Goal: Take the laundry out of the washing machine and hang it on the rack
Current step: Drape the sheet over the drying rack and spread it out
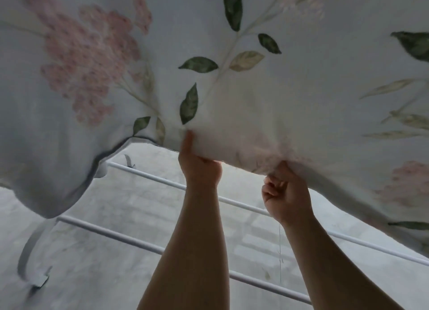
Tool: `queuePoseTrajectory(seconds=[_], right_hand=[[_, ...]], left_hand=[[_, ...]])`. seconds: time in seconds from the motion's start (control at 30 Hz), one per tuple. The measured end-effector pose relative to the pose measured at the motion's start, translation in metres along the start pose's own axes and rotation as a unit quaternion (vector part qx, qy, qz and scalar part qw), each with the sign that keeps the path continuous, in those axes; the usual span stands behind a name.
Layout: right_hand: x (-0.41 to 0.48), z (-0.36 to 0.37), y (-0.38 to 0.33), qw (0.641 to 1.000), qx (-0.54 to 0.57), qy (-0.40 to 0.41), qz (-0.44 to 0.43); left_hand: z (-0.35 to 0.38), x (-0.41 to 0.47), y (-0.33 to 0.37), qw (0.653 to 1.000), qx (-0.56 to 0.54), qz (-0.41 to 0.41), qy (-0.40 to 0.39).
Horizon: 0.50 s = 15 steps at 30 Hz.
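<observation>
A large white floral sheet (pixel 232 54), printed with pink blossoms and green leaves, fills the upper part of the head view and billows above the rack. My left hand (pixel 199 163) pinches its lower edge, thumb up against the cloth. My right hand (pixel 287 191) is a fist bunched on the same edge a little to the right. Both forearms reach up from the bottom. Beneath them run the white rods of the drying rack (pixel 144 175), slanting from upper left to lower right. The washing machine is out of view.
A grey-piped hem (pixel 109 152) curves along the sheet's left edge. A fabric tie strap (pixel 30 251) dangles at lower left. A loose thread (pixel 280 251) hangs below my right wrist. Pale cloth lies behind the rods.
</observation>
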State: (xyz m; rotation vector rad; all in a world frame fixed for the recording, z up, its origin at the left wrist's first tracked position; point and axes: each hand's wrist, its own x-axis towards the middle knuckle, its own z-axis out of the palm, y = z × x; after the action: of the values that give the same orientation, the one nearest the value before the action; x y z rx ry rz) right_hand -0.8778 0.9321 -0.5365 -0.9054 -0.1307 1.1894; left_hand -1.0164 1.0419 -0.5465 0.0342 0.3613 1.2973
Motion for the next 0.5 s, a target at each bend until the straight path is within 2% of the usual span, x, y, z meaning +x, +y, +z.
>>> queuePoseTrajectory(seconds=[0.07,0.27,0.4,0.5], right_hand=[[0.003,0.003,0.004,1.0,0.009,0.03,-0.004],[0.01,0.007,0.014,0.995,0.023,0.09,-0.017],[0.006,0.014,0.028,1.0,-0.004,0.017,0.015],[0.003,0.02,0.045,0.999,0.004,-0.029,0.045]], left_hand=[[0.007,0.011,0.034,0.995,-0.062,0.055,-0.047],[-0.007,0.028,0.078,0.996,-0.036,0.087,0.011],[-0.023,0.033,0.081,0.999,-0.001,0.031,0.028],[-0.029,0.036,0.083,0.993,0.082,0.057,0.055]])
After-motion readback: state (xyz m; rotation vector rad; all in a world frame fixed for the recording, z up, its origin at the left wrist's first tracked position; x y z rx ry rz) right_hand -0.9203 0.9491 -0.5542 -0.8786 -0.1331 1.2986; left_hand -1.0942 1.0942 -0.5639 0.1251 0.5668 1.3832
